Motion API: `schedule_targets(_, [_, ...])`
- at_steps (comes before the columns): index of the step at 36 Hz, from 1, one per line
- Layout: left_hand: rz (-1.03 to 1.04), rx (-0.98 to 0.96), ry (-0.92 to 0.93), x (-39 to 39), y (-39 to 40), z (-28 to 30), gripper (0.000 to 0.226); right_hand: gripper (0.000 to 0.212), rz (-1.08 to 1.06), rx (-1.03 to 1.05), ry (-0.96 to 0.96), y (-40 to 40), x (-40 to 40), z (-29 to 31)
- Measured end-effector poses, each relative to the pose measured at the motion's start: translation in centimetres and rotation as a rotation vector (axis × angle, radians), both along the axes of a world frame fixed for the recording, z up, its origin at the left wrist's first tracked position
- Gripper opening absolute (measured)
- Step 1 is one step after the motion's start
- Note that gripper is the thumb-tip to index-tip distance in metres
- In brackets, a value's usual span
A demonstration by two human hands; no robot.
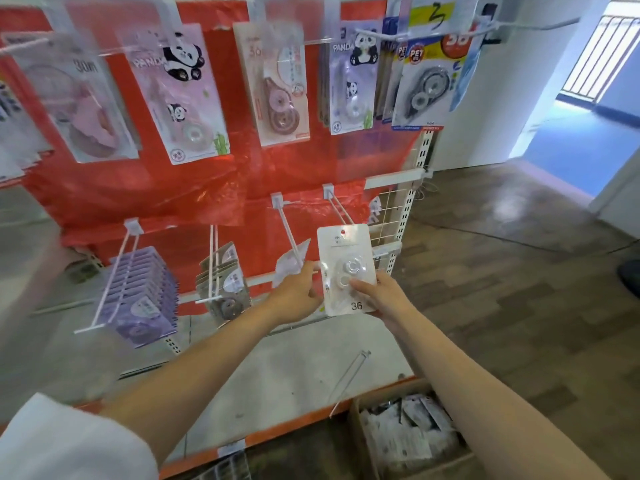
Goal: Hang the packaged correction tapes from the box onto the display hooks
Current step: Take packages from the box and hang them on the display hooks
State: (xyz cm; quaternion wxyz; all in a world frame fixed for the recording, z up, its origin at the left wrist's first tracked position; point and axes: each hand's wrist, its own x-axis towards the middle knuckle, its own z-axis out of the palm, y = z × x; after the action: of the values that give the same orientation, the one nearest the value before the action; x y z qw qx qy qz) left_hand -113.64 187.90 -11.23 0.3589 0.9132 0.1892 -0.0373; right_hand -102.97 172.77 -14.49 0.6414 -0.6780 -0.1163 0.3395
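A white packaged correction tape [346, 268], marked 36, is held up in front of the lower row of display hooks. My right hand [375, 294] grips its lower right corner with the thumb on its face. My left hand [299, 296] holds the tip of a white display hook [294, 237] just left of the pack. The pack's hang hole sits near the tip of another hook [337, 209]. A cardboard box [363, 448] at the lower right holds several more packaged tapes [405, 434].
Upper hooks carry panda and other correction tape packs [180, 95]. Lower hooks at left hold purple packs [142, 296] and grey packs [225, 282]. A loose hook [349, 379] lies on the grey base shelf [277, 375]. Wooden floor spreads to the right.
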Motion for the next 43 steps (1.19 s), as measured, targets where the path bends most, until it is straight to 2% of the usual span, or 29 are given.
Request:
schedule_targets(6, [-0.165,0.216,-0.1,-1.2,0.6,-1.0,0.057,0.038,-0.013,-0.098,-0.026,-0.9,-0.3,-1.7])
schedule_targets(11, [-0.31,0.375,0.055,-2.7,1.7,-2.3,0.035,0.035,0.136,-0.158,-0.028,-0.2,-1.8,-2.6])
schedule_targets(18, [-0.177,0.336,0.079,-4.0,3.4,-3.2,0.024,0.026,0.209,-0.185,0.005,1.2,-3.0,-3.1])
schedule_targets(26, [-0.071,0.372,0.08,-4.4,4.7,-3.2,0.034,0.024,0.168,-0.195,-0.003,2.7,-3.2,-3.7])
schedule_targets(32, [-0.076,0.406,0.105,-4.2,4.9,-3.6,0.032,0.029,0.16,-0.227,0.031,3.2,-3.0,-4.6])
schedule_targets(36, [-0.1,0.411,0.142,-4.3,4.9,-4.2,0.032,0.022,0.125,-0.232,0.021,4.3,-2.8,-4.8])
schedule_targets(39, [-0.12,0.413,0.164,-4.3,4.9,-4.5,0.032,0.045,0.09,-0.29,-0.019,6.2,-2.0,-4.6])
schedule_targets(43, [-0.151,0.457,0.217,-4.3,4.9,-4.8,0.036,0.056,0.114,-0.518,-0.282,8.7,-0.8,-4.7])
